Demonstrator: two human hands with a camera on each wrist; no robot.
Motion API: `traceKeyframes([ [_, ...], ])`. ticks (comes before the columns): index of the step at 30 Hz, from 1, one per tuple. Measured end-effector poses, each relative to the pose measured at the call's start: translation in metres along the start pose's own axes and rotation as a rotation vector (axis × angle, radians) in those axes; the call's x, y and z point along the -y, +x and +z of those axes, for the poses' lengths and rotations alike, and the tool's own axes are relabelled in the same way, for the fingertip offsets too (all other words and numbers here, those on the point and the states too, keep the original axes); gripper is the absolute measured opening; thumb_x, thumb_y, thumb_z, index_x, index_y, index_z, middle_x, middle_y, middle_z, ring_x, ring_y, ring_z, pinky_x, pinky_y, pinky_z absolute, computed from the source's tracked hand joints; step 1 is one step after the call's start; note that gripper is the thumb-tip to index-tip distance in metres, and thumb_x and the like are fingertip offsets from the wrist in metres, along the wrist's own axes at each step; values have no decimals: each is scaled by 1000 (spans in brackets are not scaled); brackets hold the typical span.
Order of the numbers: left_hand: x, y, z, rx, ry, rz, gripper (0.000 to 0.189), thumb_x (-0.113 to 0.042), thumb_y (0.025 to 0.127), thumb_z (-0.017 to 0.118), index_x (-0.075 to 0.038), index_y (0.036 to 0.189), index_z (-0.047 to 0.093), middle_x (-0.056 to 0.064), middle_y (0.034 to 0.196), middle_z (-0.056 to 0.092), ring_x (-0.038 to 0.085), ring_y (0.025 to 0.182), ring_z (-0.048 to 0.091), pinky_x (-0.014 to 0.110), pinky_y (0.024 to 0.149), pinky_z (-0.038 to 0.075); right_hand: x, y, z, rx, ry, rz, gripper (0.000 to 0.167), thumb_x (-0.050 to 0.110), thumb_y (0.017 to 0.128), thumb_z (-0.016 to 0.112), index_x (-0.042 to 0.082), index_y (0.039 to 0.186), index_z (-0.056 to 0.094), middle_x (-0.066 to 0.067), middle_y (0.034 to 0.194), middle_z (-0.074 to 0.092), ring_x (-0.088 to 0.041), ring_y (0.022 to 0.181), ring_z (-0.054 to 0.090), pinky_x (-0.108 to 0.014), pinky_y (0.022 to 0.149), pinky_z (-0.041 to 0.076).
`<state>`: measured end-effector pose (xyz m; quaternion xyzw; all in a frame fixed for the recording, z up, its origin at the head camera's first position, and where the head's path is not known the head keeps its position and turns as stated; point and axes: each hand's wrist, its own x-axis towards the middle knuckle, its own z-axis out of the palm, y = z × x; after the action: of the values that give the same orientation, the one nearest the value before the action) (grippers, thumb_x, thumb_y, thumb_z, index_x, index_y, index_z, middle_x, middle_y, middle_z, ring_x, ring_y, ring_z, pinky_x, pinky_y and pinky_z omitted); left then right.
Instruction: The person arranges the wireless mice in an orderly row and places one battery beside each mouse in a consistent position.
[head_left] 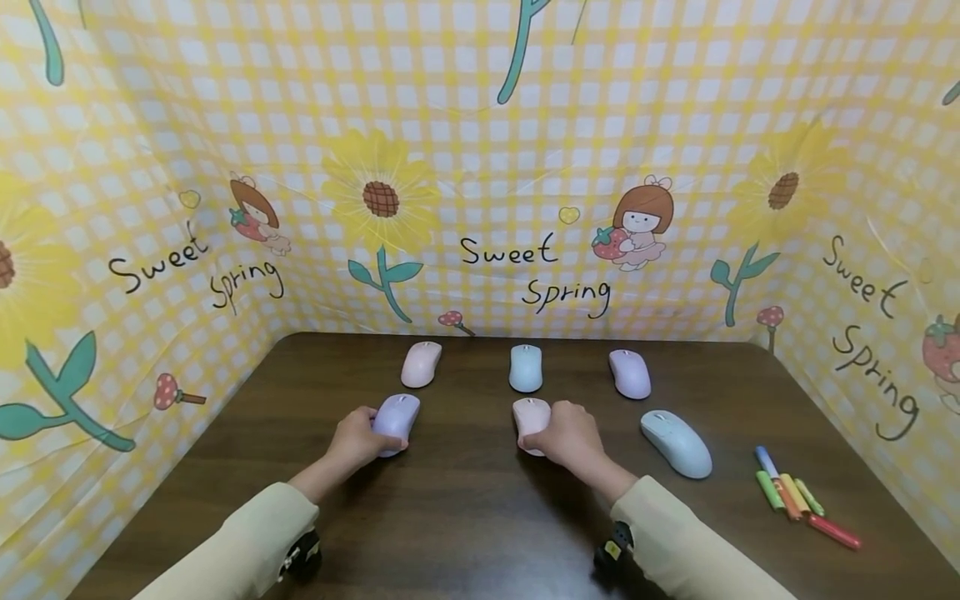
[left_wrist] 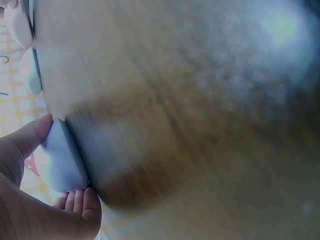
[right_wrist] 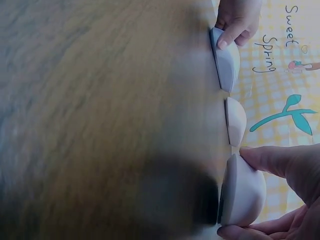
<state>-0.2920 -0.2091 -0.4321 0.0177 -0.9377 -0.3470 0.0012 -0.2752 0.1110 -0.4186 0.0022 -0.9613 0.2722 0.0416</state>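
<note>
My left hand (head_left: 352, 438) grips a light purple computer mouse (head_left: 397, 420) by its sides, thumb at the near end. In the left wrist view that mouse (left_wrist: 62, 160) sits between thumb and fingertips, its base close to the table. A pale pink mouse (head_left: 531, 415) is held by my right hand (head_left: 573, 437), which covers its right side. The right wrist view shows thumb and fingers at opposite sides of this pink mouse (right_wrist: 245, 192). Behind them stand another pink mouse (head_left: 422, 364) on the left and a light blue mouse (head_left: 526, 368) in the middle.
A second purple mouse (head_left: 630, 373) lies at the back right, with a larger-looking blue mouse (head_left: 677, 443) in front of it. Several small coloured markers (head_left: 795, 493) lie near the table's right edge. Checked yellow cloth (head_left: 465, 167) encloses the dark wooden table (head_left: 450, 533).
</note>
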Motion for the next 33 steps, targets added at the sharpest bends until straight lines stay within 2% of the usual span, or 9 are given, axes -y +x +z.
traceKeyframes([
  [22, -2, -1, 0, 12, 19, -3, 71, -23, 68, 89, 16, 115, 52, 28, 108, 60, 37, 96, 57, 47, 81, 48, 14, -2, 16, 18, -51, -10, 52, 39, 63, 89, -2, 84, 65, -8, 73, 59, -23, 65, 53, -39, 60, 47],
  [33, -1, 2, 1, 16, 21, -2, 73, -23, 67, 89, 16, 117, 52, 29, 110, 60, 38, 98, 57, 48, 82, 47, 17, 1, 20, 8, -116, -23, 51, 45, 63, 88, 2, 78, 64, -7, 71, 59, -23, 64, 55, -39, 60, 47],
])
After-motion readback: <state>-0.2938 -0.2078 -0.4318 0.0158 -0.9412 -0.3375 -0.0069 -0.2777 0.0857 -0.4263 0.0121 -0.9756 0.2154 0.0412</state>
